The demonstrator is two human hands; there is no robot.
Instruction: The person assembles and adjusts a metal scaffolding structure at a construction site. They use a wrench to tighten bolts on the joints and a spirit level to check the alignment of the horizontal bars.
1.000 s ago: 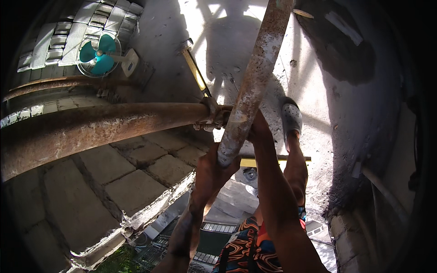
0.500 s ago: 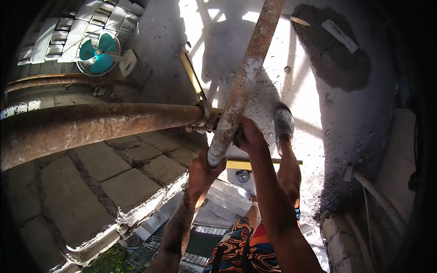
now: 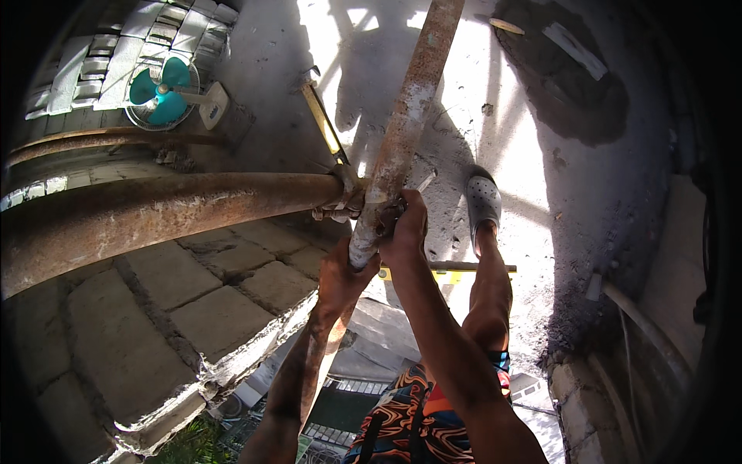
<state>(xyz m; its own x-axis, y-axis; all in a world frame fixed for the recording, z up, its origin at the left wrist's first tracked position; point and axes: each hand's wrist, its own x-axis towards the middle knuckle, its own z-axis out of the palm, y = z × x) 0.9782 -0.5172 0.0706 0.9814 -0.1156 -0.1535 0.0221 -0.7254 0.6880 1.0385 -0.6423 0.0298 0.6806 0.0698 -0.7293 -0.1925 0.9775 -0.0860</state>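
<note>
A rusty steel pipe slants down from the top of the view to my hands. My left hand is wrapped round its lower end. Beside the pipe, my right hand is closed at a dark, rusty clamp, its fingers against the metal. Just past those fingers juts a thin pale rod; whether I hold it cannot be told. A thicker rusty pipe comes in from the left and ends near a second clamp, close behind the slanting pipe.
A block wall stands at lower left. Beyond the thick pipe are a yellow spirit level and a fan with teal blades. Another yellow bar lies behind my right forearm. A damp patch with wood pieces marks the floor.
My right hand has shifted left and up along the pipe, uncovering the dark clamp. The pale rod has come into sight. The slanting pipe has moved slightly left; my left hand still grips it.
</note>
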